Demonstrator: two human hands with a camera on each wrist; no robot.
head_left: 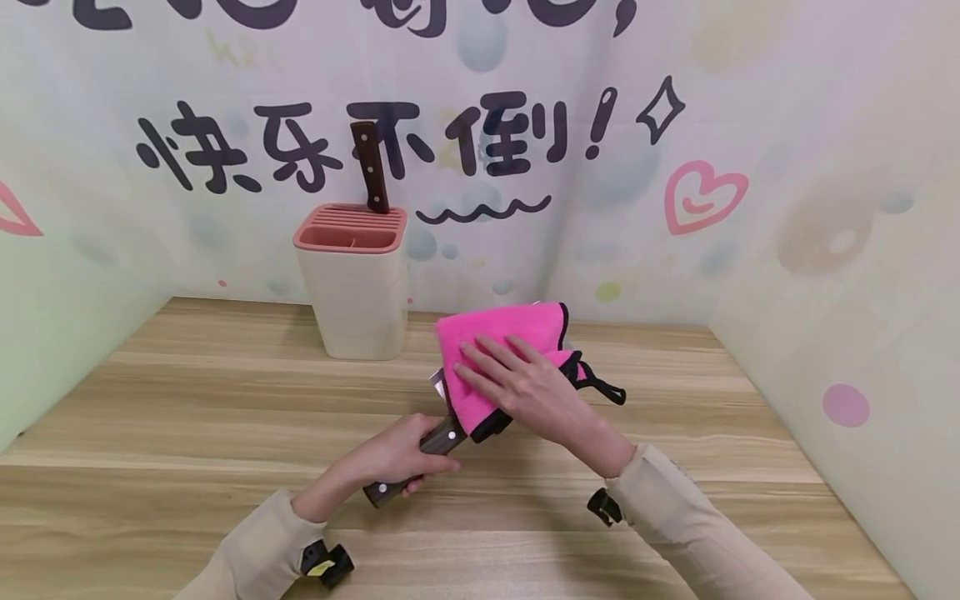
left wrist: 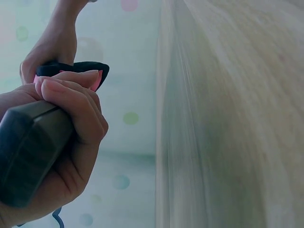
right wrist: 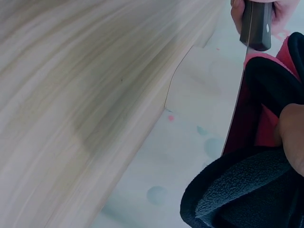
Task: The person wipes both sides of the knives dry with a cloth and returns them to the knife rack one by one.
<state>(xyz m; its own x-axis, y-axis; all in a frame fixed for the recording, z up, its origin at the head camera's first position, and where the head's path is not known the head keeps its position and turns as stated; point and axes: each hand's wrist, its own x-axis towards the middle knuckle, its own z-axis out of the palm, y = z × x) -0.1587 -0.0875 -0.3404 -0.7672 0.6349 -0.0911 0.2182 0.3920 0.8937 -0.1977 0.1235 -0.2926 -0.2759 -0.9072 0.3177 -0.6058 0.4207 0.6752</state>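
My left hand [head_left: 397,454] grips the dark riveted handle of a knife [head_left: 447,435] above the table. Folded over the blade is a pink cloth [head_left: 506,323] with black edging and a hanging loop. My right hand [head_left: 528,390] holds the cloth around the blade, fingers spread on top, thumb [right wrist: 293,137] on the other side in the right wrist view. Most of the blade [right wrist: 233,126] is hidden by the cloth; a bit of metal shows near the handle. In the left wrist view, the handle's butt [left wrist: 33,147] sticks out of the left fist.
A white knife block [head_left: 356,300] with a pink slotted top stands at the back left of the wooden table [head_left: 225,400]. One brown-handled knife [head_left: 370,167] is in its slots. A printed wall cloth [head_left: 480,250] hangs behind.
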